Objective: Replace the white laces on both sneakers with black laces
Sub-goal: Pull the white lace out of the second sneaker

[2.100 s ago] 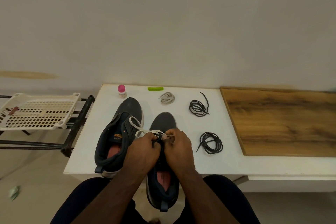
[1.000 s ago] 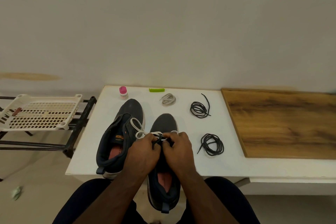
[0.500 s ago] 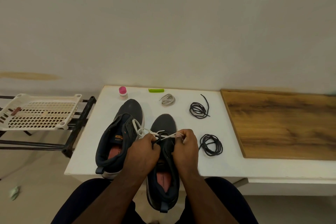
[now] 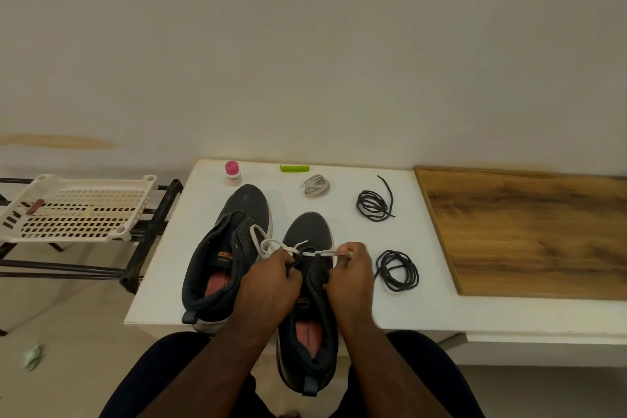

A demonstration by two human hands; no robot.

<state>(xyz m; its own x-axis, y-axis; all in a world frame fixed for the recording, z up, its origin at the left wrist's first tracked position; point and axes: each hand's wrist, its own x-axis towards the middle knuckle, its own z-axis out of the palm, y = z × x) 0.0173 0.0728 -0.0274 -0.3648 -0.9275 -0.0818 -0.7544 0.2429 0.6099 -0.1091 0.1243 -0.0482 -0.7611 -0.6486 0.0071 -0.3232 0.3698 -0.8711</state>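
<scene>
On the white table (image 4: 163, 288), left to right: two dark sneakers. Left sneaker (image 4: 227, 254) already unlaced, parked aside. Left hand (image 4: 271, 285) pinches the white lace (image 4: 271, 244) at the right sneaker (image 4: 308, 299), likely steadying it; right hand (image 4: 351, 278) pinches the lace end, drawing it sideways, apparently out of an eyelet. One removed white lace bundle (image 4: 315, 185), two black lace coils (image 4: 373, 205) (image 4: 396, 270) staged within reach.

**One head camera, looking down**

A single head-worn camera is looking forward and down, sitting close above the white tabletop (image 4: 424, 309). The wall beyond the tabletop is filling the upper half; the wearer's lap is showing below it.
</scene>
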